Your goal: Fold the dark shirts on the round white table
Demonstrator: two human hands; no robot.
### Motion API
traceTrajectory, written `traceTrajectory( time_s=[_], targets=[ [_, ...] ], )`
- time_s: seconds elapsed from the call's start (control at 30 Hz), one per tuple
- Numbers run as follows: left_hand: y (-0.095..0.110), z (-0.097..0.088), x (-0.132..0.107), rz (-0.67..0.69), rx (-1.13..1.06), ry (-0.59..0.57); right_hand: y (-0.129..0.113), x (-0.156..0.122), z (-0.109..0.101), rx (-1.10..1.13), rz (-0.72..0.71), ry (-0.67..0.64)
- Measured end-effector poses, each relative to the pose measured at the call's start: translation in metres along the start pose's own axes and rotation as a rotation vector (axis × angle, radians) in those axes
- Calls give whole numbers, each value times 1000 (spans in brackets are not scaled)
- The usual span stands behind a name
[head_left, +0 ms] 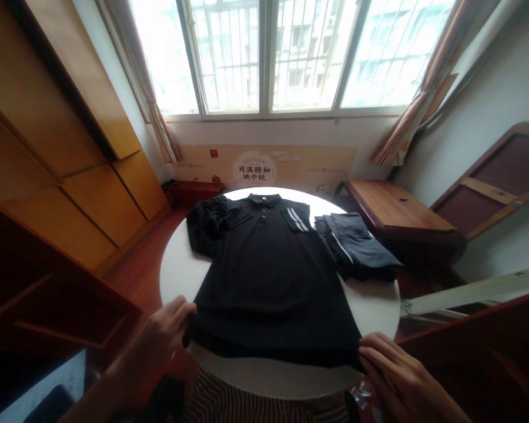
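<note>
Grips the hem of a black polo shirt (pixel 268 282) at its two near corners, with the left hand (pixel 171 323) clamped on one and the right hand (pixel 390 364) on the other. Has the shirt spread over a round white worktop (pixel 174 267), collar toward the window (pixel 265 64) (with a light-striped sleeve (pixel 296 220) folded inward), beside folded dark garments (pixel 357 241) at right.

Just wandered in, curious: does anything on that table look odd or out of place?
One thing: the dark cloth at the far left of the white table looks crumpled, unlike the neatly folded clothes on the right. I can't tell whether it's part of the black shirt. No spill shows.
</note>
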State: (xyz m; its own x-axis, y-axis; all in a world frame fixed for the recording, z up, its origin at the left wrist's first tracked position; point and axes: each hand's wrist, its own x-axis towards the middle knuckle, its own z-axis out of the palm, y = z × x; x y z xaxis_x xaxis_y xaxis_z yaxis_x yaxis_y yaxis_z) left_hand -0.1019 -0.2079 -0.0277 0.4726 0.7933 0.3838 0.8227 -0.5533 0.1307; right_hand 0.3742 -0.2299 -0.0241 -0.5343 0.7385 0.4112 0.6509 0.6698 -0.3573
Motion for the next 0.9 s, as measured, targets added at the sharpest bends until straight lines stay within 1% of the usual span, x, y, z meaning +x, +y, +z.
traceTrajectory(
  time_s=[0.07,0.13,0.23,0.3,0.37,0.43,0.5,0.53,0.63,0.7,0.77,0.83,0.9],
  targets=[
    [-6,-4,-7,-8,54,110,0,-1,-2,76,50,-5],
    [-8,-6,-13,-5,136,166,3,-4,-4,114,75,47],
    [-7,-5,-21,-21,153,165,3,-5,-1,55,53,156],
    [-4,-3,-25,-69,107,153,-2,-1,9,-24,-1,186],
    [-2,0,-27,-143,81,141,-13,7,24,-107,-63,156],
    [-1,2,-27,-190,86,148,-26,17,42,-179,-129,77],
    [-1,1,-23,-190,90,168,-36,26,60,-226,-167,1],
    [0,-1,-21,-173,83,180,-39,30,67,-238,-179,-17],
    [0,-8,-15,-145,62,232,-39,35,78,-236,-187,-5],
    [-1,-10,-15,-166,79,271,-36,34,77,-214,-192,9],
    [-5,-8,-17,-192,105,283,-32,32,69,-179,-186,0],
    [-11,-2,-21,-198,104,248,-31,29,59,-140,-167,-39],
    [-16,5,-24,-211,109,172,-29,26,49,-113,-142,-77]
  ],
)
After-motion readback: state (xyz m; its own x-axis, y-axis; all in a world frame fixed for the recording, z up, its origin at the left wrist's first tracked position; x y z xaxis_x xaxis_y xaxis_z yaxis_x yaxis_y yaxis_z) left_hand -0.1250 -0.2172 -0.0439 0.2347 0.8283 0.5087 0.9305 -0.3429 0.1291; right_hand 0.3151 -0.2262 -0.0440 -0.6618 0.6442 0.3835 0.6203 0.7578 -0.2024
